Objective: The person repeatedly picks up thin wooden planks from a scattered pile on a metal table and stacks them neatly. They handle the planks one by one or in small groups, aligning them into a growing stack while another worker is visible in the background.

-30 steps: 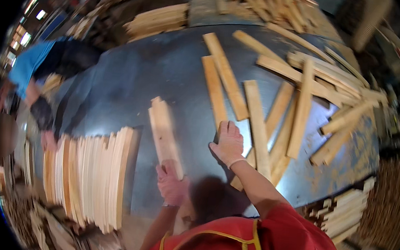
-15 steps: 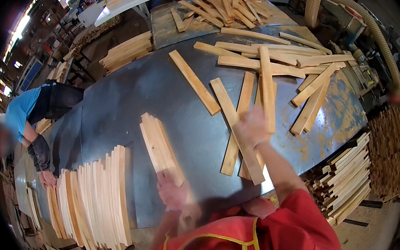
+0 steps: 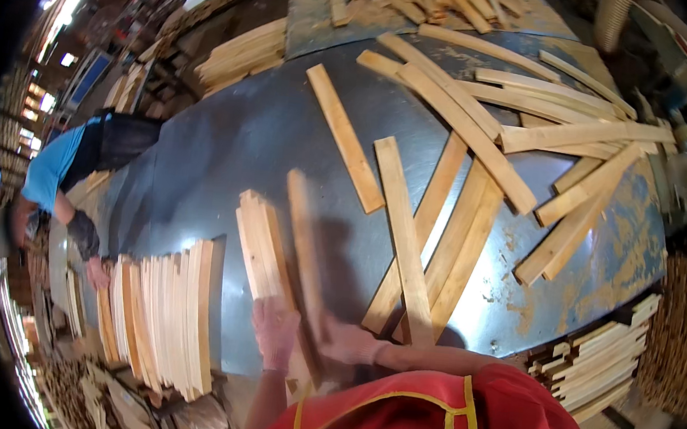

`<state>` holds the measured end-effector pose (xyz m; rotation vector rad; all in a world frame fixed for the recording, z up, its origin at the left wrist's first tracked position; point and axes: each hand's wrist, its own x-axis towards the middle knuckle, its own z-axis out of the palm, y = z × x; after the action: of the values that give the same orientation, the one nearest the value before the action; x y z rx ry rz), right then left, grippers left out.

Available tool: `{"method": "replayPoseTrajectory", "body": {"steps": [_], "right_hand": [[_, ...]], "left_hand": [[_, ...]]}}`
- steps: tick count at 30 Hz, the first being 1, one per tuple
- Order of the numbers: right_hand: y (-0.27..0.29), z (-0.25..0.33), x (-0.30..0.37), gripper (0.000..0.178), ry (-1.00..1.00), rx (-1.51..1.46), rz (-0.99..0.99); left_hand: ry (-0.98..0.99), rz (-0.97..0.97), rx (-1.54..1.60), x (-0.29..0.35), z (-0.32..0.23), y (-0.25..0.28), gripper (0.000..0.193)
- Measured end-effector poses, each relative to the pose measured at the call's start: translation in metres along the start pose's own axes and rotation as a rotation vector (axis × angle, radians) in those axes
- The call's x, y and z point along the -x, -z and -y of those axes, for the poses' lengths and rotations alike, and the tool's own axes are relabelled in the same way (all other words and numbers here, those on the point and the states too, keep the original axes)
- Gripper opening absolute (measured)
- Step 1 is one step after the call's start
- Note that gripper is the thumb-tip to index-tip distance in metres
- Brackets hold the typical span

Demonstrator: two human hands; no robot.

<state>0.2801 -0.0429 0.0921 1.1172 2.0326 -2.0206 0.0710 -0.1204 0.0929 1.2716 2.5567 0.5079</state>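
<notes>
A small bundle of pale wooden strips (image 3: 254, 239) stands on edge on the metal table, close in front of me. My left hand (image 3: 274, 332), in a pinkish glove, is closed round the bundle's near end. My right hand (image 3: 350, 341), gloved too, grips the near end of a single wooden strip (image 3: 305, 240) just right of the bundle. That strip is smeared by motion, and a narrow gap separates its far end from the bundle. Right of my right hand, a loose wooden strip (image 3: 402, 228) lies slantwise across other strips.
Many loose strips (image 3: 483, 137) lie crisscross on the table's (image 3: 218, 144) right and far parts, with sawdust about them. A long row of strips (image 3: 164, 313) stands at left, where a co-worker in blue (image 3: 54, 170) touches its end. Stacked strips (image 3: 603, 355) stand off the right edge.
My right hand has come back from the loose strips to beside the bundle, bringing one strip. Another strip in the far pile now lies slanted differently. My view has shifted a little.
</notes>
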Motion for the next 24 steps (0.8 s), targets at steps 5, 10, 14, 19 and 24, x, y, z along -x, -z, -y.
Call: {"method": "replayPoseTrajectory", "body": {"steps": [5,10,14,19,24], "right_hand": [[0.097,0.012,-0.060,0.030,0.663,0.436,-0.532],[0.196,-0.009,-0.035,0.080,0.145,0.928,-0.843],[0.182,-0.022,-0.043,0.084,0.079,0.596,-0.771],[0.085,0.019,-0.068,0.070,0.169,-0.438,-0.431],[-0.033,0.035,-0.130,0.051,-0.007,-0.867,-0.206]], "left_hand": [[0.038,-0.032,-0.439,0.010,-0.032,-0.012,0.093],[0.195,0.061,-0.318,0.000,-0.054,0.009,0.093],[0.159,0.059,0.076,0.003,-0.009,0.013,0.093],[0.480,0.531,1.997,0.022,0.047,0.038,0.086],[0.504,0.511,2.191,0.050,0.112,0.015,0.052]]}}
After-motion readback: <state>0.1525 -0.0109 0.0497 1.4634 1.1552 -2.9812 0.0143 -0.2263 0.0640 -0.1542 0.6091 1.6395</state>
